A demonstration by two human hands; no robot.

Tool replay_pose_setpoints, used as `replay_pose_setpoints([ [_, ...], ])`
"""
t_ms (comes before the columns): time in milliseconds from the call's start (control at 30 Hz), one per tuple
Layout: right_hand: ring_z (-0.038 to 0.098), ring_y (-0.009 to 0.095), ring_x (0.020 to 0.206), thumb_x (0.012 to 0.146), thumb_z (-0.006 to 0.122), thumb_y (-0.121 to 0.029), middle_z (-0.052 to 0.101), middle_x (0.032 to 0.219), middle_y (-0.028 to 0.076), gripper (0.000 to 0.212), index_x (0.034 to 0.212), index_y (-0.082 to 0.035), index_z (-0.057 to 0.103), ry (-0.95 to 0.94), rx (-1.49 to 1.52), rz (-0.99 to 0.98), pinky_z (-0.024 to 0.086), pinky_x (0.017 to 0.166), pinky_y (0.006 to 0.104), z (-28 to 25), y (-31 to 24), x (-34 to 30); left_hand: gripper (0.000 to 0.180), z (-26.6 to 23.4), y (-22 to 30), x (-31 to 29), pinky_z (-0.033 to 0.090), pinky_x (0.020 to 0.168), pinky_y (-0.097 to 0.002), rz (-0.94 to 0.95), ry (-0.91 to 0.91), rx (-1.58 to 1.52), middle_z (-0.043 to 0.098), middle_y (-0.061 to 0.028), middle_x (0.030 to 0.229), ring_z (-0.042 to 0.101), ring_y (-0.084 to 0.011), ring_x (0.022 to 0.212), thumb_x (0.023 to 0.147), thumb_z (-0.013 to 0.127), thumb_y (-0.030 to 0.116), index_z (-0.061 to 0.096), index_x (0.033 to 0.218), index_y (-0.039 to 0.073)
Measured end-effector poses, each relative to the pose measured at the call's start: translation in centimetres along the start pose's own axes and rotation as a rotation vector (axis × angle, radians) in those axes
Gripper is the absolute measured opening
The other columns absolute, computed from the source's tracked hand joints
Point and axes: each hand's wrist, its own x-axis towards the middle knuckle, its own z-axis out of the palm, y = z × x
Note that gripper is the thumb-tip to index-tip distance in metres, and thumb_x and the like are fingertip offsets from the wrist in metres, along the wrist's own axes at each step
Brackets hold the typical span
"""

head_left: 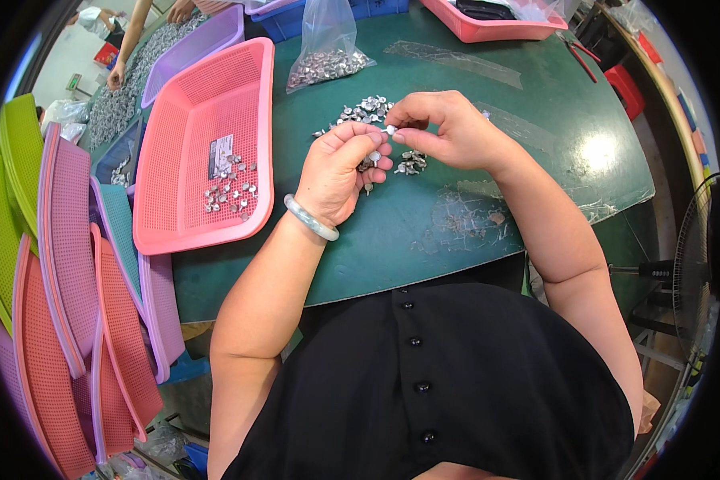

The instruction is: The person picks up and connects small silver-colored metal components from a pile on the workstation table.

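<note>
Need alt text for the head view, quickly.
Right hand pinching a disc-headed metal part close to the left hand, over a green table with similar parts piled nearby. A pink perforated basket at left and clear plastic bag behind hold more.

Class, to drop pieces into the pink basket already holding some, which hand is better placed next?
Probably the left hand: it is nearer the pink basket, and small metal pieces show in its grasp. The right hand is farther away, with the left between.

The label point(222, 152) in the pink basket point(176, 160) is unreadable.
</note>
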Motion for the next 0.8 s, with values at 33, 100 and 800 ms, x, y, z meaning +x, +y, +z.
replay_pose_setpoints([
  [33,0.054,0.014,0.058,0.075,0.062,-0.007,0.06,0.07,0.008,0.015,0.089,-0.002,0.059,-0.001,0.002,0.002,0.044,0.054,0.0257,-0.01,0.01,-0.01,0.007,0.01,0.01,0.0,0.047,0.054,-0.0227,0.001,0.0,0.002,0.059,-0.0065,0.076,0.057,-0.0128,0.063,0.084,0.051,0.006,0.055,0.087,0.002],
  [100,0.054,0.014,0.059,0.075,0.062,-0.007,0.06,0.07,0.008,0.015,0.089,-0.001,0.059,-0.008,0.0,0.006,0.044,0.054,0.0258,-0.03,-0.03,0.02,0.007,-0.03,-0.01,0.0,0.047,0.054,-0.0228,-0.002,0.003,0.003,0.059,-0.0065,0.076,0.057,-0.0128,0.063,0.084,0.051,0.006,0.055,0.087,0.002],
  [800,0.058,0.023,0.065,0.072,0.062,-0.005,0.06,0.076,0.009,0.014,0.086,-0.002,0.059,0.01,-0.094,-0.082,0.046,0.057,0.0303,0.01,-0.68,0.08,0.005,-0.05,-0.08,0.03,0.046,0.053,-0.0222,0.027,0.008,0.025,0.059,-0.0053,0.074,0.057,-0.0116,0.061,0.083,0.055,0.007,0.057,0.085,0.003],
])
